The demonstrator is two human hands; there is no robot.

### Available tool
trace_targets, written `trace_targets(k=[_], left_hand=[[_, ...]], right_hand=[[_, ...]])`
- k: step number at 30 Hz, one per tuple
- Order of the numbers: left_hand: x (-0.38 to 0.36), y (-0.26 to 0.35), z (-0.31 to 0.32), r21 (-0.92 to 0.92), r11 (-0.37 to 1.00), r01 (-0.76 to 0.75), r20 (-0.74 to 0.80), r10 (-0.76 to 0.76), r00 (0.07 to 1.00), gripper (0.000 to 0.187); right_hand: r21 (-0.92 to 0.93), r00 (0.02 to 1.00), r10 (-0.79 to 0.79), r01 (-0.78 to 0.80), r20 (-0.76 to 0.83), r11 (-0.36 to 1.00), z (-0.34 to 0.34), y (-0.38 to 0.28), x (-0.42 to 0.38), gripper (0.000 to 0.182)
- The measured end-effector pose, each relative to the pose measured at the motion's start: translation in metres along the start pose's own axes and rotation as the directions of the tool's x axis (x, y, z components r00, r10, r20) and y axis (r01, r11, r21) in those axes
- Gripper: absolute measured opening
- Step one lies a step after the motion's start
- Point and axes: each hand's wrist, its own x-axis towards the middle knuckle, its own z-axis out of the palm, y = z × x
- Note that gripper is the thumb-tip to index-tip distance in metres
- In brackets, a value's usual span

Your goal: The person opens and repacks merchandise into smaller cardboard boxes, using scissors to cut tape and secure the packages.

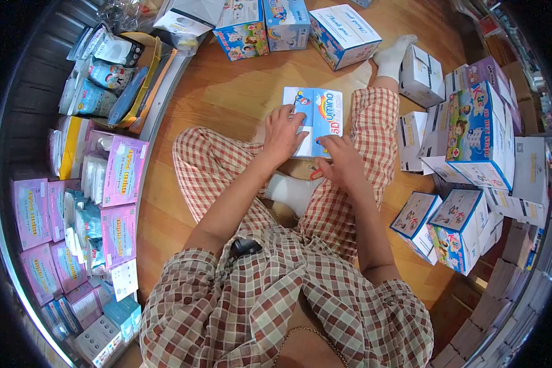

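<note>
A white and blue carton [329,111] printed with a rainbow and "Umino 5D" lies on the floor between my legs. Across its left part rests my left hand [283,136], with fingers spread on the top panel. My right hand [342,162] is curled at the carton's near right edge. From under that hand sticks out a red loop that looks like the handle of a pair of scissors [316,173]; the blades are not visible. Small red and blue spots show by the right fingertips, too small to make out.
Printed cartons [345,38] stand on the wooden floor [221,92] ahead. More boxes [478,132] are stacked at my right. Along the left, a shelf holds pink boxes [126,172] and bagged masks [107,76]. My socked foot [394,56] stretches forward near a white box [422,76].
</note>
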Motion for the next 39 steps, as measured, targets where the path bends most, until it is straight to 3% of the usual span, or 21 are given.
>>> trace_targets(k=[4,6,11,12,13,14,15,16,18,19,23,25,26,28,32,34,35,37,39], left_hand=[[0.001,-0.009,0.009,-0.043,0.999,0.010,-0.015,-0.010,1.000,0.056],[0.014,-0.011,0.003,-0.033,0.999,0.006,-0.009,-0.007,1.000,0.060],[0.061,-0.031,0.002,0.065,0.995,-0.077,0.069,0.073,0.995,0.070],[0.068,-0.032,-0.003,0.018,0.999,-0.043,0.207,0.038,0.977,0.067],[0.073,-0.034,-0.007,-0.024,1.000,-0.002,0.346,0.010,0.938,0.064],[0.076,-0.030,-0.016,-0.022,1.000,-0.003,0.343,0.010,0.939,0.064],[0.076,-0.021,-0.027,0.106,0.992,0.069,0.394,-0.105,0.913,0.063],[0.072,-0.015,-0.032,0.234,0.964,0.129,0.431,-0.222,0.875,0.062],[0.053,-0.010,-0.036,0.261,0.948,0.182,0.433,-0.283,0.856,0.057],[0.047,-0.010,-0.038,0.293,0.926,0.238,0.427,-0.350,0.834,0.053],[0.038,-0.026,-0.025,0.236,0.956,0.176,0.305,-0.245,0.921,0.050],[0.040,-0.040,-0.009,0.022,0.984,0.178,0.269,-0.177,0.947,0.057],[0.038,-0.041,-0.004,0.019,0.984,0.179,0.261,-0.177,0.949,0.057],[0.035,-0.042,0.008,-0.191,0.971,0.143,0.051,-0.135,0.989,0.072],[0.038,-0.025,0.005,-0.190,0.963,0.190,0.102,-0.173,0.980,0.085],[0.037,-0.019,0.007,-0.178,0.961,0.210,0.112,-0.193,0.975,0.088],[0.037,-0.015,0.004,-0.183,0.959,0.216,0.104,-0.199,0.974,0.088],[0.036,-0.006,-0.002,-0.087,0.966,0.245,0.167,-0.228,0.959,0.089],[0.034,0.002,-0.003,-0.032,0.980,0.196,0.165,-0.188,0.968,0.089]], right_hand=[[0.025,0.990,0.088,-0.086,-0.110,0.996,0.009,0.010,0.013,0.059],[0.009,0.935,0.206,-0.213,-0.288,0.977,0.017,0.011,0.026,0.067],[0.034,0.879,0.392,-0.398,-0.271,0.917,0.042,0.006,0.054,0.079],[0.015,0.861,0.454,-0.463,-0.228,0.886,0.041,0.003,0.058,0.080],[0.015,0.864,0.447,-0.456,-0.230,0.890,0.042,0.005,0.059,0.080],[0.009,0.898,0.363,-0.373,-0.248,0.928,0.044,0.011,0.057,0.080],[0.001,0.922,0.281,-0.291,-0.265,0.957,0.044,0.014,0.056,0.079],[0.000,0.921,0.286,-0.296,-0.265,0.955,0.045,0.015,0.055,0.079],[0.044,0.958,0.275,-0.272,-0.079,0.961,0.046,0.015,0.058,0.083],[0.029,0.963,0.241,-0.239,-0.117,0.970,0.049,0.015,0.061,0.077],[0.086,0.965,0.244,-0.237,-0.094,0.968,0.045,0.006,0.076,0.069],[0.126,0.944,0.329,-0.324,-0.018,0.938,0.041,0.003,0.084,0.066],[0.120,0.946,0.323,-0.319,-0.020,0.940,0.040,0.002,0.086,0.066],[0.094,0.927,0.375,-0.375,0.014,0.922,0.037,0.004,0.089,0.070],[-0.009,0.934,0.352,-0.352,0.062,0.936,0.034,0.005,0.085,0.074],[-0.177,0.934,0.345,-0.327,0.087,0.928,0.031,-0.001,0.087,0.074],[-0.185,0.937,0.338,-0.317,0.090,0.930,0.026,-0.002,0.089,0.074],[-0.005,0.948,0.310,-0.310,0.070,0.951,0.013,0.000,0.093,0.067],[-0.033,0.956,0.288,-0.286,0.054,0.958,0.004,0.008,0.094,0.063]])
